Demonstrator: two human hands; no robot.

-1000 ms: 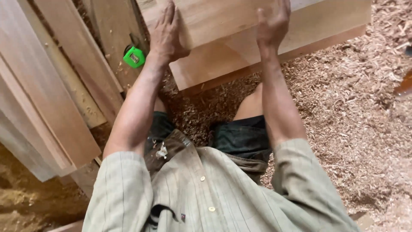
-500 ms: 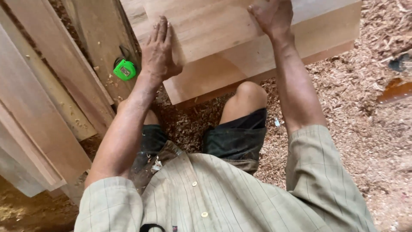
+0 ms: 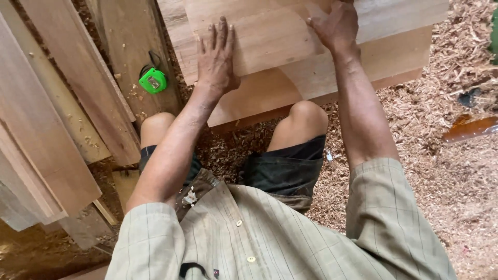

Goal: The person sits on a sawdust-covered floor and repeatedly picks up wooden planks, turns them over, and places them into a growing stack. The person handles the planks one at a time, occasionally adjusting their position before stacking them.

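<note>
Wooden boards [image 3: 78, 98] lean well to the left of the fingers; sawdust floor [image 3: 446, 171] spreads to their right; a pale wood panel [image 3: 270, 36] lies under both palms; left hand [image 3: 217, 59] presses flat, fingers spread and released; right hand [image 3: 336, 27] rests open near the panel's far side; a green tape measure [image 3: 153, 81] sits just left of the left fingers.

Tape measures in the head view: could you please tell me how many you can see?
1. A green tape measure lies on a plank left of the left hand, which rests flat on the wooden panel. Others may be hidden under boards.
</note>
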